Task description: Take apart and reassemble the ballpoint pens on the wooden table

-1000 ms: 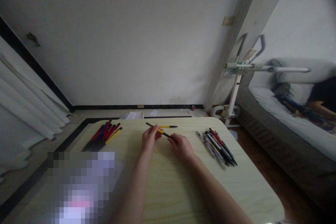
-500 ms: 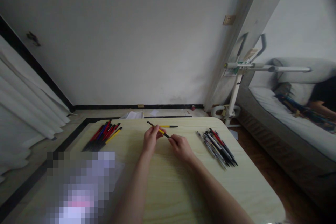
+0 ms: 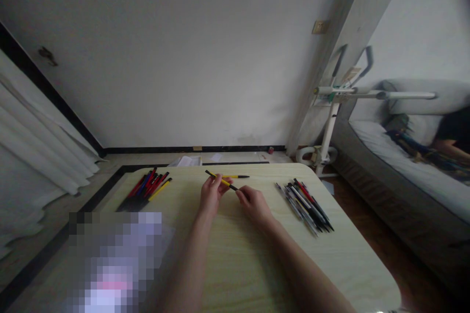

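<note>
My left hand is closed around the middle of a yellow pen with black ends, which slants down to the right. The fingers of my right hand are pinched at the pen's lower black end. Just behind my hands, a second yellow pen with a black tip lies on the light wood table. To the left is a bundle of red, blue and yellow pens. Clear, white, black and red pens lie in a heap to the right of my right hand.
A pixelated patch covers the table's front left. Behind the table stands a plain wall, with a white box on the floor. White exercise equipment and a grey sofa, with a person on it, are at right.
</note>
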The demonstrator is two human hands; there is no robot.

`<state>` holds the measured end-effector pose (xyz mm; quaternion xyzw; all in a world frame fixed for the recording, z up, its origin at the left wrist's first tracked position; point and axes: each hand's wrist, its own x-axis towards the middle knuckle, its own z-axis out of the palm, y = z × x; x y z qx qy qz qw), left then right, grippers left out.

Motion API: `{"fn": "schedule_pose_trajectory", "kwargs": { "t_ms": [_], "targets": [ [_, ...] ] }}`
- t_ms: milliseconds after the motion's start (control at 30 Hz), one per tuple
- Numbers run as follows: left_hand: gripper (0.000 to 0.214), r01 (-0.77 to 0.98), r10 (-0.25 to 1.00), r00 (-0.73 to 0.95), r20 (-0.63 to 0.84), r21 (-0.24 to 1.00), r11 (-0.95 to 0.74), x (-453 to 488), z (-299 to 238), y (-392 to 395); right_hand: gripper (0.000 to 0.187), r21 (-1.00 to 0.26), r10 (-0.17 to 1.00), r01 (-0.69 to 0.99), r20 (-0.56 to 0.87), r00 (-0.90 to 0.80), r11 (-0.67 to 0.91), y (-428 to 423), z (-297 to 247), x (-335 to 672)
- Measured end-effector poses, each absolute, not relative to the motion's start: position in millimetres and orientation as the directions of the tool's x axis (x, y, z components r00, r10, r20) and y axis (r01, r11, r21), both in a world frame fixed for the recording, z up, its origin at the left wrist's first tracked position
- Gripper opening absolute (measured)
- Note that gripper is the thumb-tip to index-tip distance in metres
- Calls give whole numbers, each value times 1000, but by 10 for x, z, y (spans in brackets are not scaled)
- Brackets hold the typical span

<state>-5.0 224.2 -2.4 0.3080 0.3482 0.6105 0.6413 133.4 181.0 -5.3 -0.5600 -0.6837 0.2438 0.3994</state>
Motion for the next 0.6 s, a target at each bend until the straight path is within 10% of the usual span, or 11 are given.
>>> {"fn": "schedule_pose_trajectory", "kwargs": {
  "t_ms": [367,600],
  "targets": [
    [32,-543,991,-45,-128,836,83,-83,-77,2288,24,-666,925,660,359,-125,348,1762,-26,1330],
    [26,-598,999,31,-45,799,54,-126,-22,2259,27,-858,964,441,245,-98,263,1766,-6,1269]
  ]
}}
